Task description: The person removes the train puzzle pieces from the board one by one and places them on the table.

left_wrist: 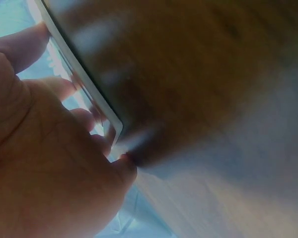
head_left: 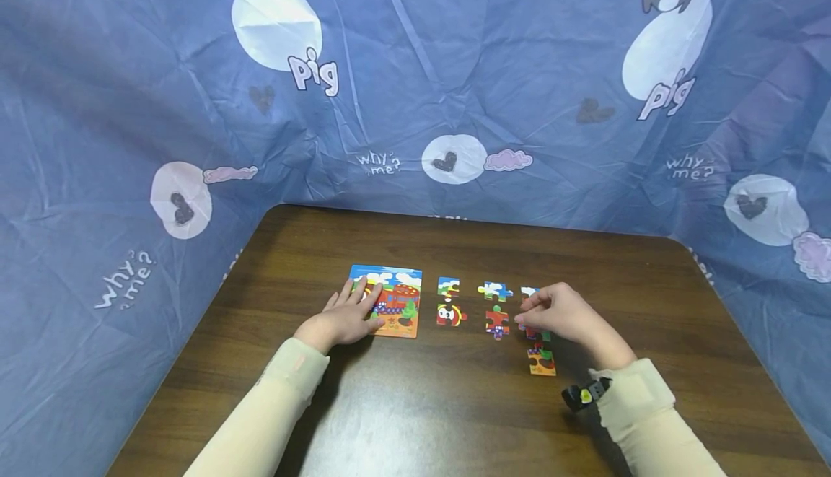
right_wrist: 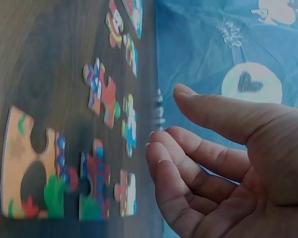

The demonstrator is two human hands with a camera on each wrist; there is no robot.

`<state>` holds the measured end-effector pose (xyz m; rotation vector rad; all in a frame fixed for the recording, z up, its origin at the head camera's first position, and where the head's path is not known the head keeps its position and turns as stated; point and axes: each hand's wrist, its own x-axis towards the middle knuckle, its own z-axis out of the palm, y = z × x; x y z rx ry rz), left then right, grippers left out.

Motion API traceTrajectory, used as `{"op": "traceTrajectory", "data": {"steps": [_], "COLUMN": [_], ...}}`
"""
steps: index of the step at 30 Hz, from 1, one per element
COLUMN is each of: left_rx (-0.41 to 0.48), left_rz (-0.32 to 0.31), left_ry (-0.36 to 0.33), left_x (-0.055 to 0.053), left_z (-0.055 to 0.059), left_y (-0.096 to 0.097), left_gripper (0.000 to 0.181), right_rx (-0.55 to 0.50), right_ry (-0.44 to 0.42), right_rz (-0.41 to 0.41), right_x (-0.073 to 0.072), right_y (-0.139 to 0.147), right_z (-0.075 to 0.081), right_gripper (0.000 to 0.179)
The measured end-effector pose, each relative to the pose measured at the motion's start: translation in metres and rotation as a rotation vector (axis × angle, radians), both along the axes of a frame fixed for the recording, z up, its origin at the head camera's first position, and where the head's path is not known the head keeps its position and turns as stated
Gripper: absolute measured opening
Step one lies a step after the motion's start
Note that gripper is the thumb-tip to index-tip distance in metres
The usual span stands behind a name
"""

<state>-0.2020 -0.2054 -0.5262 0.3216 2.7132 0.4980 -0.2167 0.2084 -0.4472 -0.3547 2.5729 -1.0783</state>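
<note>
A picture board of a red train under a blue sky lies on the table. My left hand rests on its left part with fingers spread; in the left wrist view the fingers lie along the board's edge. My right hand hovers over the right-hand column of jigsaw pieces, partly covering the top piece and the middle piece. In the right wrist view its fingers are loosely curled, the thumb apart, nothing between them. Below it lies an orange-and-green corner piece.
Between board and right hand lie more jigsaw pieces: a sky corner piece, a face piece, a cloud piece and a red piece. A blue printed curtain hangs behind the brown table.
</note>
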Motion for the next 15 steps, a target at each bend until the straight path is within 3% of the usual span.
{"op": "traceTrajectory", "data": {"steps": [8,15], "left_rx": [-0.002,0.03], "left_rz": [-0.001,-0.004], "left_ry": [0.005,0.01], "left_x": [0.001,0.01], "left_z": [0.003,0.018], "left_y": [0.001,0.004], "left_gripper": [0.078,0.077], "right_rx": [-0.056,-0.072], "right_ry": [0.03,0.076], "right_rz": [0.041,0.075], "right_x": [-0.003,-0.007], "right_y": [-0.029,-0.06], "right_z": [-0.002,-0.002], "right_gripper": [0.025,0.029]}}
